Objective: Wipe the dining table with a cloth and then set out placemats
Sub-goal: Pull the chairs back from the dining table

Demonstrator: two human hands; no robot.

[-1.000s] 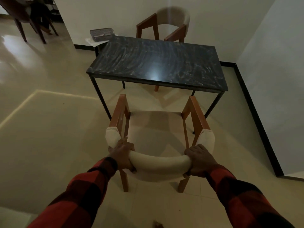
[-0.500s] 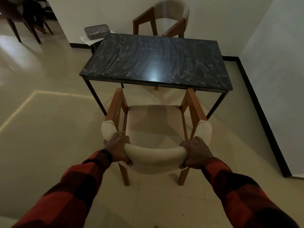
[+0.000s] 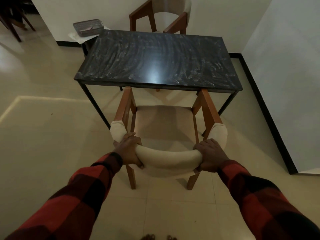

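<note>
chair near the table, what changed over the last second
The near chair has been pushed forward toward the table; its front arm posts, earlier clear of the near edge, now reach it. The left hand and right hand kept gripping the padded backrest. The table, far chair and basket stayed put.

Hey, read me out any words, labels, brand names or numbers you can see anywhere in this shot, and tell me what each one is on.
None: no readable text on the dark table, either chair, the walls or the floor.
The grey basket on the side stand holds something too small and dim to tell whether it carries print.
</note>
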